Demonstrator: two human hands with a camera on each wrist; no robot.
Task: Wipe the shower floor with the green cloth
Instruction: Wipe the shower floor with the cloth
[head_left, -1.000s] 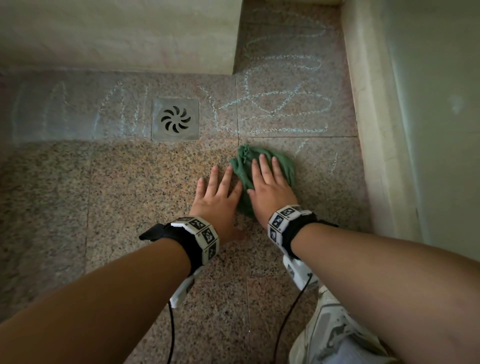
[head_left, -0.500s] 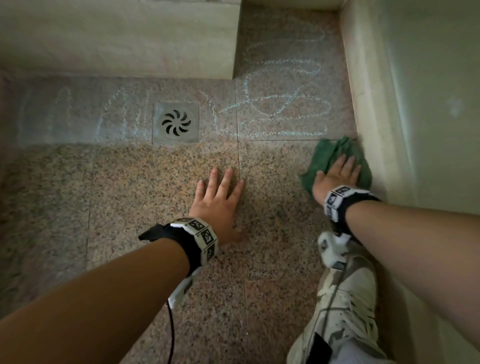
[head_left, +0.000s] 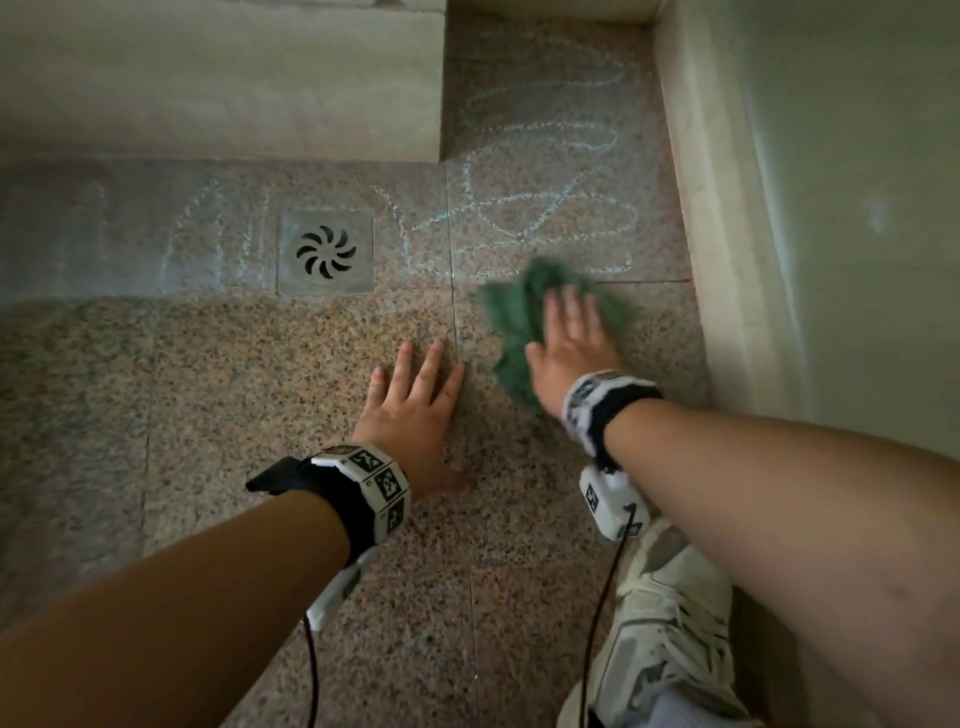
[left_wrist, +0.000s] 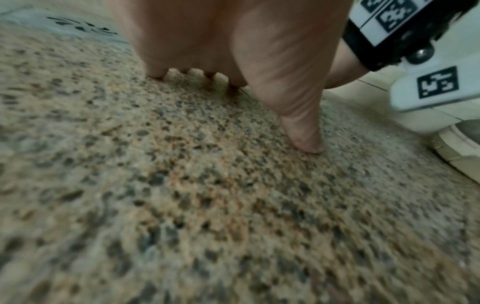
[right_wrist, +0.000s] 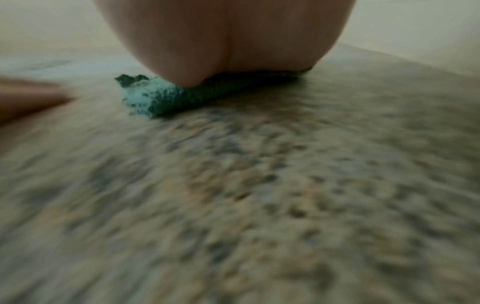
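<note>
The green cloth (head_left: 511, 317) lies bunched on the speckled granite shower floor (head_left: 260, 395), blurred by motion. My right hand (head_left: 571, 338) lies flat on top of it with straight fingers, pressing it down; the right wrist view shows the cloth (right_wrist: 161, 98) squashed under the palm (right_wrist: 228, 41). Just left of it, my left hand (head_left: 410, 410) rests flat on the bare floor with its fingers spread, and the left wrist view has its fingertips (left_wrist: 309, 144) touching the stone. Pale chalk scribbles (head_left: 540, 208) cover the floor beyond the cloth.
A square metal drain (head_left: 326, 252) sits left of the scribbles. A raised stone step (head_left: 218, 88) runs along the back left, and a wall base (head_left: 727, 260) closes the right side. My sneaker (head_left: 670, 623) stands at the lower right; cables hang from both wristbands.
My right hand swept the cloth from beside the left hand to the right wall, and is now back leftward near the tile joint. The left hand stayed put.
</note>
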